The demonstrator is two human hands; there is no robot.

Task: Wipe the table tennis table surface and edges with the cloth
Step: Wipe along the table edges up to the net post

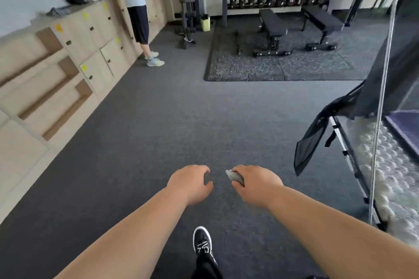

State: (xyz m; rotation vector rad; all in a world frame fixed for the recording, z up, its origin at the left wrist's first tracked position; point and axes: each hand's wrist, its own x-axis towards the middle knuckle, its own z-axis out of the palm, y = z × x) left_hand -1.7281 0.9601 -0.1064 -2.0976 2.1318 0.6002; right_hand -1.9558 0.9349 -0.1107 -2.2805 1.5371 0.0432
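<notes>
While both arms reach fwd, right hand [256,184] grips small grey cloth [235,178]; left hand [190,183] curls loose, holds nothing. Black mesh net [313,142] stands nearby, R side.

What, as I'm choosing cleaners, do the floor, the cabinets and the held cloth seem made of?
Floor: matte dark grey, finely speckled, probably carpet or rubber. Cabinets: pale wood-look panels, smooth, perhaps laminate. Cloth: soft grey fabric, bunched in the right hand; weave too blurred.

Open floor [158,120] ahead; net frame [353,165] blocks the right.
</notes>
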